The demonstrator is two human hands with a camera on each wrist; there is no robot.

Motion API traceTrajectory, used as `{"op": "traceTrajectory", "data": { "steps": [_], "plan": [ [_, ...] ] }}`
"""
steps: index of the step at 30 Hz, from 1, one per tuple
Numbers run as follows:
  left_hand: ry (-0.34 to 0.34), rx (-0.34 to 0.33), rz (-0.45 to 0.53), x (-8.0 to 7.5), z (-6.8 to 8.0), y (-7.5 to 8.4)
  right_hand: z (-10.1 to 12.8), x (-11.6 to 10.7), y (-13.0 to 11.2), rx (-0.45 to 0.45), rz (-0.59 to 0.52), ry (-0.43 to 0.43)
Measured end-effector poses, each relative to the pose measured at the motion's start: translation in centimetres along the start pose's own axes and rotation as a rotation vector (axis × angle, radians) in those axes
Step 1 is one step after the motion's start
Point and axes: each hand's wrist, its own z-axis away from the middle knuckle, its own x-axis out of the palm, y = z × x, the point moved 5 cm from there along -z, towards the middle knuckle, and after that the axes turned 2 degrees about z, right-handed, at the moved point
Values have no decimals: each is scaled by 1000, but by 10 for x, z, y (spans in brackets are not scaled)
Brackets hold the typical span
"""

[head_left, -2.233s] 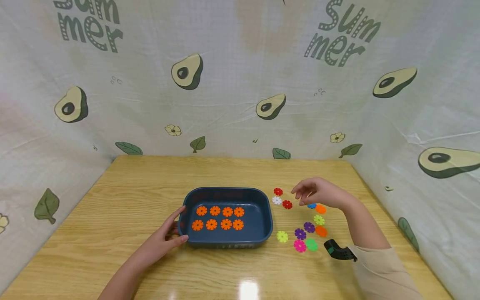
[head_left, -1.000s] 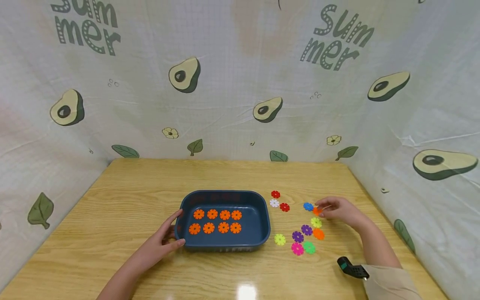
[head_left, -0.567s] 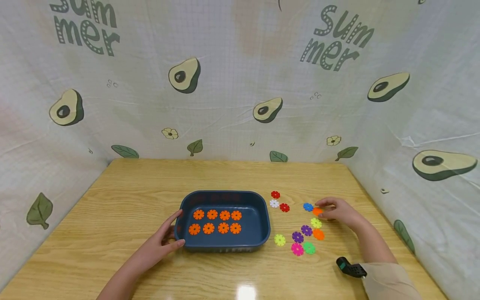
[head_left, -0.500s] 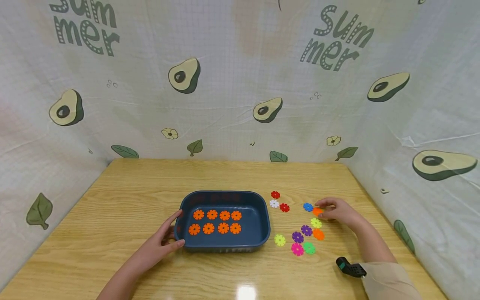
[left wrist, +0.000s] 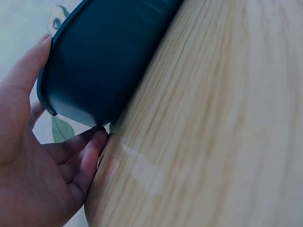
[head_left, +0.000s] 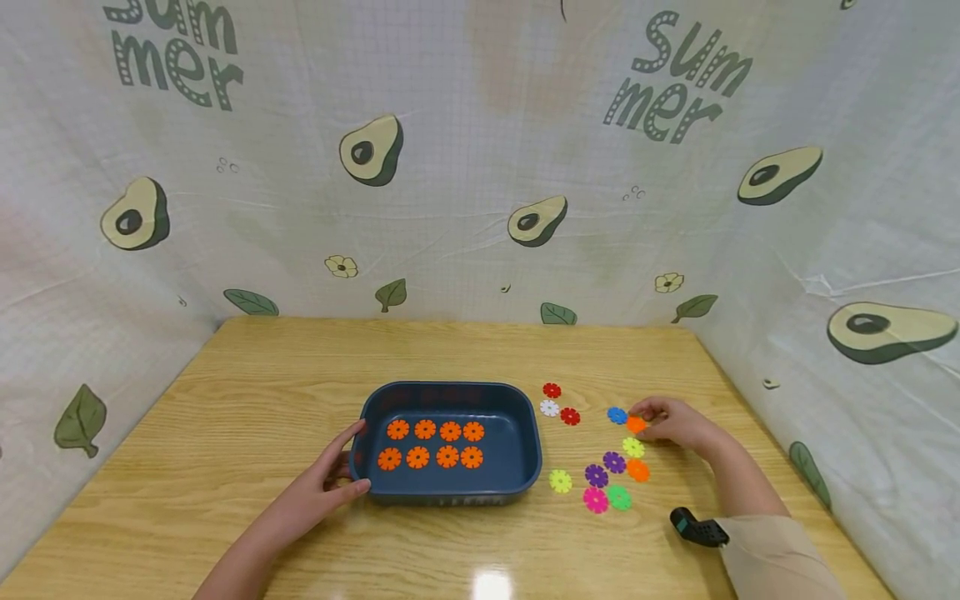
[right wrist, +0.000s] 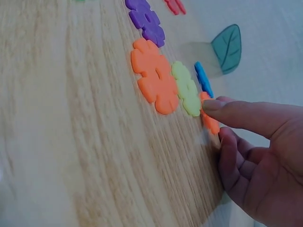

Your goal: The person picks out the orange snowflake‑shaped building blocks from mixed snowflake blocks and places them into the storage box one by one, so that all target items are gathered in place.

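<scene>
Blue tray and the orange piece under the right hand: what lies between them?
Head view: between tray and orange piece lie white, red and blue pieces on the table.

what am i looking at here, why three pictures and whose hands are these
No machine here: a person works with bare hands and wears three cameras. The wide picture comes from the head, looking down at a wooden table. The other two come from the wrists, each close on its own hand.

The left hand rests against the end of a dark blue tray, thumb on the rim and fingers low on the wall. The tray holds eight orange flower-shaped discs in two rows.

The right hand touches one loose orange disc with its fingertips; a closed grip on it is not visible. Beside it lie a blue disc, a yellow-green disc and more in other colours.
</scene>
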Motion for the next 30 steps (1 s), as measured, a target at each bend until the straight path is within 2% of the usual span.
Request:
{"op": "traceTrajectory", "data": {
  "steps": [7, 13, 19, 30],
  "plan": [
    [-15, 5, -6, 2, 0, -1, 2, -1, -4, 0, 5, -26],
    [-9, -9, -16, 0, 1, 0, 1, 0, -5, 8, 16, -11],
    [-3, -40, -6, -1, 2, 0, 0, 2, -5, 1, -18, -1],
    [-7, -31, 4, -1, 0, 3, 1, 3, -1, -2, -46, 23]
  ]
}}
